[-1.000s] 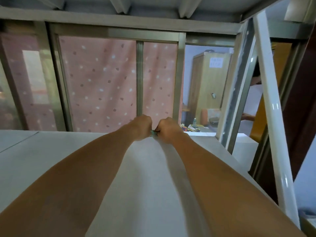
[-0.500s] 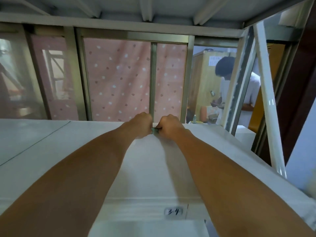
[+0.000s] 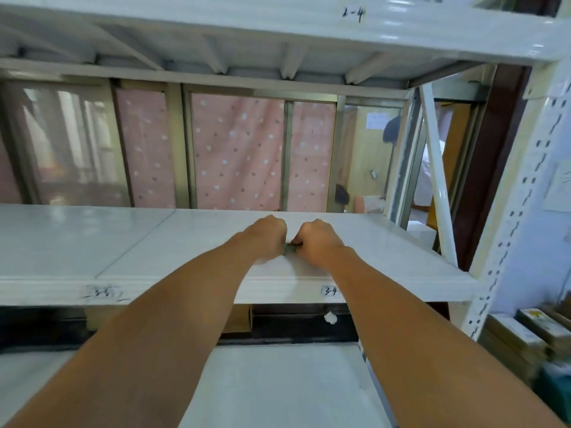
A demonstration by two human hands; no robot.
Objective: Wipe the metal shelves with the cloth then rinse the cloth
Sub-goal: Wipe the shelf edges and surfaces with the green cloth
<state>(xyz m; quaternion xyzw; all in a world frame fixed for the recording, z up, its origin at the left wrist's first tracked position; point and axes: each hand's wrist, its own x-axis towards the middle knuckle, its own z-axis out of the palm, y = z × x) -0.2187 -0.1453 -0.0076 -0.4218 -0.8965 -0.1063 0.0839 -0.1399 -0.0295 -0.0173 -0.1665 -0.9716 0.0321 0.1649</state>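
Observation:
Both my arms reach over a white metal shelf point(image 3: 386, 254) marked 3-4 on its front lip. My left hand point(image 3: 268, 234) and my right hand point(image 3: 316, 240) sit side by side on the shelf, fingers curled. Between them shows a small bit of green cloth point(image 3: 289, 248), gripped by both hands and pressed on the shelf surface. Most of the cloth is hidden under my fists.
Another shelf point(image 3: 278, 29) marked 2-4 hangs above, and a lower shelf point(image 3: 278, 381) lies below my arms. A perforated white upright point(image 3: 513, 211) stands at right. Pink dotted curtains point(image 3: 238, 152) lie behind glass. Boxes point(image 3: 525, 335) are stacked at lower right. A person point(image 3: 394, 131) stands in the far room.
My hands have drawn back with the cloth from the far edge of the shelf toward its front lip. The view has pulled back, showing the lower shelf and the shelf above.

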